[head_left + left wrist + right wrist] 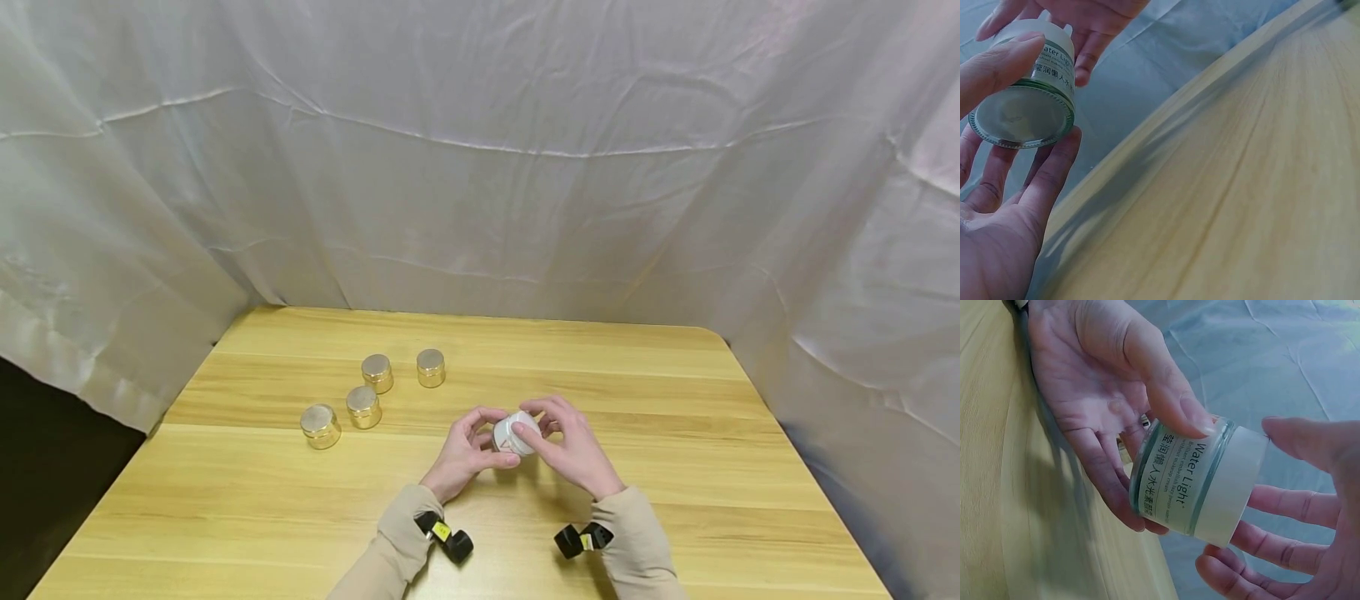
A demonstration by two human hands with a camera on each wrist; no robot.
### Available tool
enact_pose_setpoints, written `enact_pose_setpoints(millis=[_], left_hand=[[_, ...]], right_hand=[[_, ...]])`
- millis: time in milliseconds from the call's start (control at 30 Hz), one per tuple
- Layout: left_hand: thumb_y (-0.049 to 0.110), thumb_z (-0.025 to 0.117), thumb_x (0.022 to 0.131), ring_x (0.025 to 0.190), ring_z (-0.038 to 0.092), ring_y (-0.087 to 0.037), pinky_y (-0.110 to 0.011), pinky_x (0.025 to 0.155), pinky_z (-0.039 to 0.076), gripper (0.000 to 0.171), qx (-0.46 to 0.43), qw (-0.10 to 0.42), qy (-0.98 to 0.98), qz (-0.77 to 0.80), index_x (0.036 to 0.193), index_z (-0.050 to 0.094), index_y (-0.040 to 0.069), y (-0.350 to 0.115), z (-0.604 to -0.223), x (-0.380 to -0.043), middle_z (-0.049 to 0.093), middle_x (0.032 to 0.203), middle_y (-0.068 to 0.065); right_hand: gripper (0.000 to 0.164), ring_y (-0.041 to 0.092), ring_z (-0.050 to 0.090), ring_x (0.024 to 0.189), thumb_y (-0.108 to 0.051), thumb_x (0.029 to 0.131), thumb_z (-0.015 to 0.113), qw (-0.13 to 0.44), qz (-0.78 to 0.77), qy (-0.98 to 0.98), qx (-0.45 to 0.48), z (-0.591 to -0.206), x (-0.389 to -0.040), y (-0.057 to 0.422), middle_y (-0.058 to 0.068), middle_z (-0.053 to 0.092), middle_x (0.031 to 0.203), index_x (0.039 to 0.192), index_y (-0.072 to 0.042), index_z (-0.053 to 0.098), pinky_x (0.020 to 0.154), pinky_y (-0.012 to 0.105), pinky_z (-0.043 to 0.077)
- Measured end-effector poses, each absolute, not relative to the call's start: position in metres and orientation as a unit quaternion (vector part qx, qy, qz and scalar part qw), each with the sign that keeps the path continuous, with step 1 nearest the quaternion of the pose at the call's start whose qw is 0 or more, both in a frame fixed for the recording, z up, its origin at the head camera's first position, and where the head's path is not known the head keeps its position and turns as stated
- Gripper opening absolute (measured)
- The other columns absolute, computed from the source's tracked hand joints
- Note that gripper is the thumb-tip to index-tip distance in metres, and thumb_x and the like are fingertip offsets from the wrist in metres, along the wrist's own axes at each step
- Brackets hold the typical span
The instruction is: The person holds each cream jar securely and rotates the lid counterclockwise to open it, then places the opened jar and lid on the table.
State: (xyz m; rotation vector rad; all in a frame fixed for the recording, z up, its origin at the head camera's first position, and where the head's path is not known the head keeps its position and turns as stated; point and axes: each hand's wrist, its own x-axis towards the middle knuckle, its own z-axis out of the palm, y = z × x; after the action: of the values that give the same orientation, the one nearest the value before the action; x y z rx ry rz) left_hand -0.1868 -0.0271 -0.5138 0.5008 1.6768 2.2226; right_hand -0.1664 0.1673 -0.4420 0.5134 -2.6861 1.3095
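A small glass cream jar (1169,478) with a printed "Water Light" label and a white lid (1232,487) is held above the table, tilted on its side. My left hand (459,460) grips the jar's body, thumb on the label side and fingers underneath. Curled about the white lid is my right hand (573,450), its thumb and fingers at the lid's rim. The lid sits on the jar. In the left wrist view the jar's round base (1022,115) faces the camera, and the lid is partly hidden behind the left thumb.
Several gold-lidded jars stand upright on the left part of the wooden table (225,500): one nearest the left edge (320,427), others behind it, the rightmost (431,368) farther back. A grey-white curtain (480,208) hangs behind and beside the table.
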Motion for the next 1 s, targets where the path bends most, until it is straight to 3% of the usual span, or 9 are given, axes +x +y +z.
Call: enact_pose_setpoints(millis=[233,333,533,833,1000], left_hand=[[0.004,0.085,0.075,0.112,0.066,-0.017,-0.029,0.094,0.059,0.065,0.171,0.157,0.582,0.779,0.131,0.052,-0.001,-0.0269,-0.5133,-0.1865,0.057,0.131,-0.002],[0.003,0.085,0.075,0.111,0.066,-0.017,-0.029,0.094,0.058,0.064,0.172,0.156,0.583,0.778,0.131,0.052,0.0,-0.0268,-0.5124,-0.1863,0.057,0.131,-0.002],[0.005,0.085,0.076,0.109,0.067,-0.016,-0.029,0.094,0.058,0.064,0.176,0.153,0.584,0.777,0.131,0.052,0.0,-0.0271,-0.5116,-0.1861,0.057,0.133,-0.004],[0.001,0.084,0.075,0.112,0.066,-0.018,-0.031,0.096,0.058,0.064,0.171,0.155,0.583,0.779,0.13,0.053,-0.001,-0.0262,-0.5133,-0.1872,0.057,0.13,-0.002],[0.0,0.083,0.075,0.11,0.067,-0.018,-0.03,0.094,0.058,0.065,0.176,0.152,0.581,0.78,0.132,0.051,-0.004,-0.0265,-0.5135,-0.187,0.057,0.132,-0.005]], right_hand=[[0.035,0.024,0.066,0.101,-0.019,0.089,0.075,0.052,0.438,-0.871,0.218,-0.4398,-0.165,0.1702,0.008,0.065,0.124,0.122,-0.01,0.068,0.095,0.048,0.053],[0.036,0.023,0.064,0.102,-0.021,0.091,0.073,0.053,0.439,-0.87,0.217,-0.4404,-0.1656,0.1696,0.009,0.064,0.125,0.124,-0.008,0.067,0.09,0.042,0.057],[0.037,0.012,0.061,0.088,-0.03,0.092,0.073,0.043,0.436,-0.883,0.169,-0.4418,-0.1664,0.1663,0.004,0.066,0.113,0.123,-0.011,0.068,0.083,0.034,0.054],[0.04,0.021,0.063,0.1,-0.023,0.088,0.076,0.035,0.439,-0.874,0.206,-0.4401,-0.1643,0.1683,0.008,0.062,0.129,0.126,-0.012,0.067,0.095,0.052,0.048],[0.041,0.019,0.061,0.097,-0.029,0.092,0.072,0.035,0.437,-0.881,0.177,-0.4415,-0.1648,0.1665,0.007,0.063,0.122,0.128,-0.01,0.065,0.089,0.046,0.054]])
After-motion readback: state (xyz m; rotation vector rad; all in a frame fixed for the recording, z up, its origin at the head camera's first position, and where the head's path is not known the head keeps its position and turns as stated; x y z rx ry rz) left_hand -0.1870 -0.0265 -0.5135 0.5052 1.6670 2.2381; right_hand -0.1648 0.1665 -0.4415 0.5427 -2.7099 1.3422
